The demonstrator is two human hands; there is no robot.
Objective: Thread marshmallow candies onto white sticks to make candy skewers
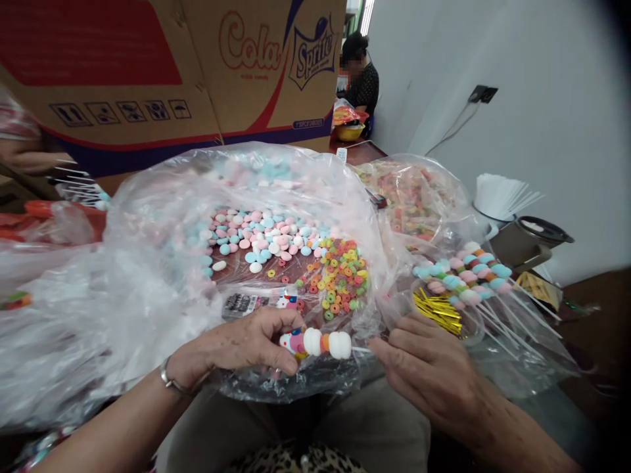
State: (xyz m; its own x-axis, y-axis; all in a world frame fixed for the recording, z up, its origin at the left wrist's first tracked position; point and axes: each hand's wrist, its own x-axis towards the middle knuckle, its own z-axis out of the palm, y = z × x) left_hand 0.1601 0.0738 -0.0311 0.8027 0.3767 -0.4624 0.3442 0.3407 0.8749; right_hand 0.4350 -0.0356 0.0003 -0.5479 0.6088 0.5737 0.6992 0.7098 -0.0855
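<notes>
My left hand (256,341) is closed around the printed, colourful end of a candy skewer (340,345). Past its fingers, white puffy candies show on the skewer with an orange ring between them. A white stick runs from the candies to my right hand (428,361), whose fingers pinch its end. Under and beyond the hands lies an open clear plastic bag (162,190). Inside it are pink, blue and white oval candies (280,236) and a pile of small coloured ring candies (345,276). A printed label (241,303) is near my left hand.
Finished-looking candy skewers (468,272) lie at right beside gold twist ties (438,312). Behind them are a bag of ring candies (419,190), white sticks (503,197) and a dark jug (522,243). A large carton (217,98) stands at the back; a person (365,79) sits farther off.
</notes>
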